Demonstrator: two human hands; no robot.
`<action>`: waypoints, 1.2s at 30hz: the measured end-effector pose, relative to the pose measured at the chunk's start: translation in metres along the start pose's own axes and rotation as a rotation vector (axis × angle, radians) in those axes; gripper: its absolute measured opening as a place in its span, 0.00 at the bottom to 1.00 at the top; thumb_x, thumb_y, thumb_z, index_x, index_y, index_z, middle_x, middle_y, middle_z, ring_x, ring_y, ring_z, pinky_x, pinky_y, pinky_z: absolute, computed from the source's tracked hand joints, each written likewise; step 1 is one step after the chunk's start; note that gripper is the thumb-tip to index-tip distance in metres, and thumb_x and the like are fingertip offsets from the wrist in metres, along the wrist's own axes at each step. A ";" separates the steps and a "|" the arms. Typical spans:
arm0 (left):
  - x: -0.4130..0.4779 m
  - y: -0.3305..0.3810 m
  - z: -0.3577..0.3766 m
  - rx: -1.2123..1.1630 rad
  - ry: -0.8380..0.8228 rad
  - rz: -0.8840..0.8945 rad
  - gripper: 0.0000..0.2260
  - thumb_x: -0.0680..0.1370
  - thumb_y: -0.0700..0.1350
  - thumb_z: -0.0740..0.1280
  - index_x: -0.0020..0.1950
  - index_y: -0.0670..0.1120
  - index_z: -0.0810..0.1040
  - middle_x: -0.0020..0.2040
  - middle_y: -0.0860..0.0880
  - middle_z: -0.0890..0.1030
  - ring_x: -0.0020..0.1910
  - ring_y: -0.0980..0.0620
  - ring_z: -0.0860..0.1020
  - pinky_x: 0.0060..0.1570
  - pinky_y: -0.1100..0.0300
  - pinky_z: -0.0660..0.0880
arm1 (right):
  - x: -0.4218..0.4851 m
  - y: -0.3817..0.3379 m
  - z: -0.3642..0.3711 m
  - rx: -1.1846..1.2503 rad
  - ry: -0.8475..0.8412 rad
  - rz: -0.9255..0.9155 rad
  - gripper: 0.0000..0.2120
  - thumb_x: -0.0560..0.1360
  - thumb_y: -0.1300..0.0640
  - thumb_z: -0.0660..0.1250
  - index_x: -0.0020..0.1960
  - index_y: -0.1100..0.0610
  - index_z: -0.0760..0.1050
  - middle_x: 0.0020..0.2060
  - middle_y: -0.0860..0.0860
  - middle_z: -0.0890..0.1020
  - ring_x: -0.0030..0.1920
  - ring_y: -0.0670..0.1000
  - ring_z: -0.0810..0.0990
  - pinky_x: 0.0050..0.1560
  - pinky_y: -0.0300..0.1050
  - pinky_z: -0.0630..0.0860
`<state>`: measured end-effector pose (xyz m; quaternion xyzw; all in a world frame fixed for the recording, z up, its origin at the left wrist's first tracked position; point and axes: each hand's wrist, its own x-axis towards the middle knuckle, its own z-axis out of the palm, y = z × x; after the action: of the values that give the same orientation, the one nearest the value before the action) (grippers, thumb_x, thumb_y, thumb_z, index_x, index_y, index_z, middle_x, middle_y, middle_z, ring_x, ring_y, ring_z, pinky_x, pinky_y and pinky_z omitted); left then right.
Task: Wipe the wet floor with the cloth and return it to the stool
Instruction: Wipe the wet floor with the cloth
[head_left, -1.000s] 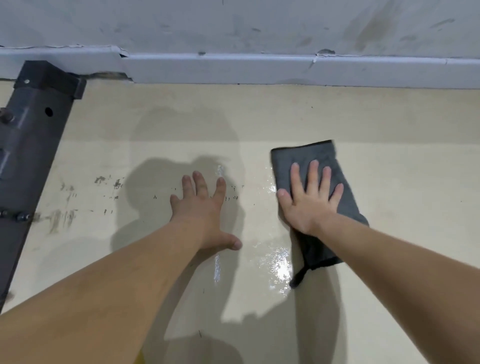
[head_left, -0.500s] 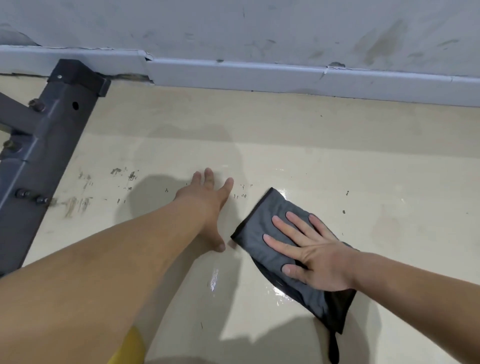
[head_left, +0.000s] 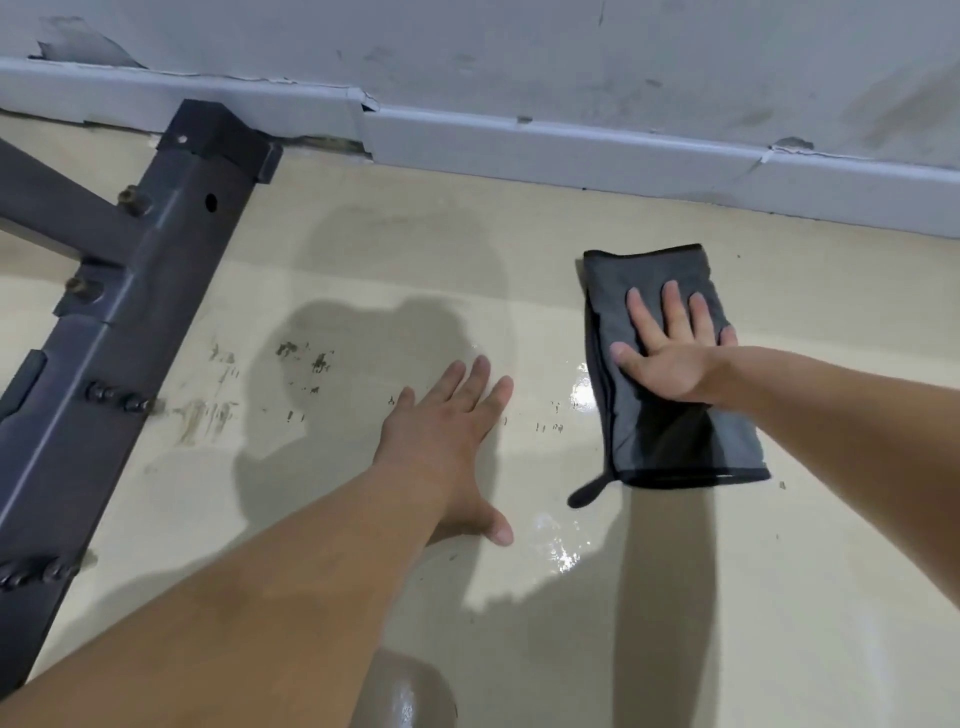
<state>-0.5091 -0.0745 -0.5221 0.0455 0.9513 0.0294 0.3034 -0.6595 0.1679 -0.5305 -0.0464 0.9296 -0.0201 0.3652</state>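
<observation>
Cloth (head_left: 670, 421): dark grey microfibre, folded into a long rectangle, lying flat on the beige floor (head_left: 779, 571), with a black edge binding and a small loop tab sticking out at its near left corner. It is sitting right of centre, its far end near the skirting board (head_left: 571, 150) but not touching it.

I am pressing my right hand (head_left: 670, 353) flat on the far half of the cloth, palm down, fingers spread and straight, nothing pinched. My left hand (head_left: 447, 431) is resting flat on the bare floor to the left of the cloth, fingers together, thumb splayed out toward me, holding nothing.

Wet sheen is showing on the floor between my two hands and just left of the cloth's edge, with bright glare patches nearer me. Dark scuff marks (head_left: 306, 358) are sitting further left. A dark metal frame (head_left: 130, 312) with bolts is running diagonally along the left side, its foot meeting the skirting board. The grey wall (head_left: 467, 47) above is looking stained and chipped.
</observation>
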 end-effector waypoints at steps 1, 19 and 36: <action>0.000 0.000 0.000 0.004 -0.004 0.000 0.70 0.57 0.76 0.74 0.79 0.58 0.27 0.79 0.55 0.25 0.80 0.52 0.30 0.80 0.39 0.47 | 0.003 0.003 -0.003 0.015 0.004 0.027 0.33 0.80 0.29 0.44 0.79 0.33 0.32 0.80 0.46 0.30 0.80 0.54 0.30 0.79 0.61 0.36; -0.004 0.002 -0.007 -0.003 -0.008 -0.056 0.71 0.53 0.77 0.74 0.78 0.61 0.27 0.80 0.57 0.27 0.80 0.54 0.31 0.81 0.42 0.48 | -0.110 0.023 0.121 -0.434 0.131 -0.731 0.32 0.83 0.33 0.40 0.83 0.42 0.44 0.83 0.53 0.43 0.82 0.56 0.39 0.76 0.63 0.41; -0.013 0.069 -0.041 0.371 -0.054 -0.173 0.71 0.51 0.69 0.80 0.81 0.52 0.40 0.80 0.46 0.27 0.82 0.42 0.37 0.70 0.38 0.66 | -0.171 0.086 0.161 0.165 0.139 0.140 0.32 0.79 0.33 0.33 0.76 0.40 0.21 0.74 0.51 0.20 0.76 0.56 0.21 0.76 0.63 0.28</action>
<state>-0.5177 -0.0081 -0.4750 0.0196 0.9322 -0.1738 0.3168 -0.4318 0.2702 -0.5387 0.0503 0.9488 -0.0741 0.3029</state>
